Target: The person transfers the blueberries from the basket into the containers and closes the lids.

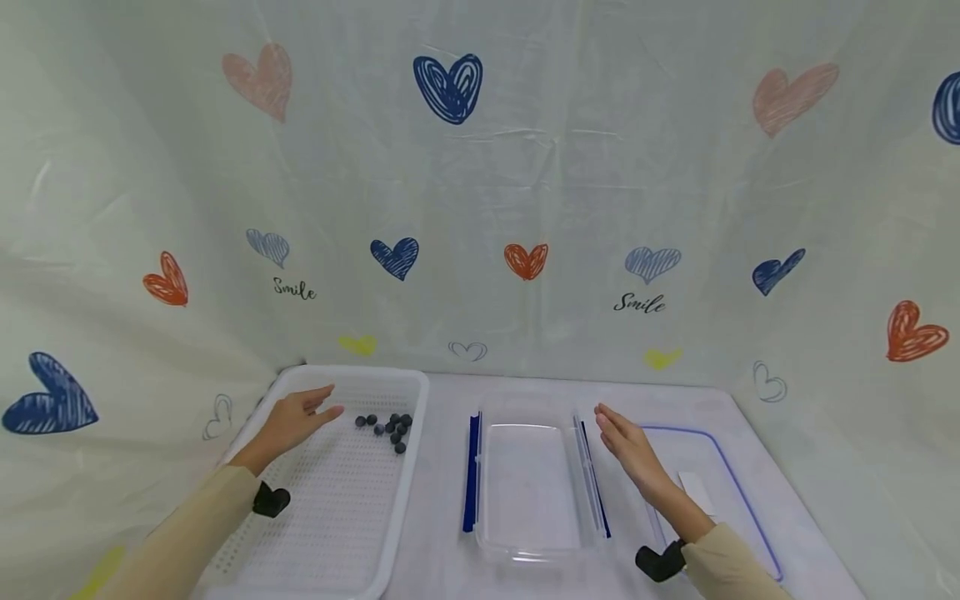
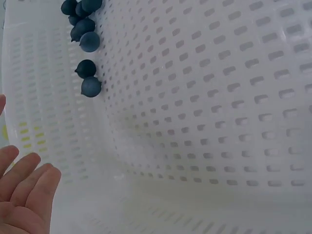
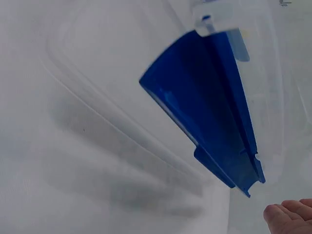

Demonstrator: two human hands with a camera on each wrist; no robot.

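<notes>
My left hand [image 1: 296, 423] hovers over the far left part of a white perforated basket [image 1: 411, 467], thumb and fingers apart, with nothing in it. Several dark blue round berries, like blueberries [image 1: 395, 427], lie in the basket to the right of that hand. In the left wrist view the berries [image 2: 90, 41] rest near the basket's wall. My right hand [image 1: 633, 454] is held beside a clear plastic container [image 1: 528, 492], fingers straight and holding nothing. Blue side flaps [image 1: 472, 475] hang along both sides of the container; one flap [image 3: 200, 102] shows large in the right wrist view.
A clear lid with a blue edge [image 1: 723, 492] lies on the white table to the right, partly behind my right forearm. A small white strip [image 1: 696, 492] is on it. A curtain printed with hearts [image 1: 480, 192] stands behind the table.
</notes>
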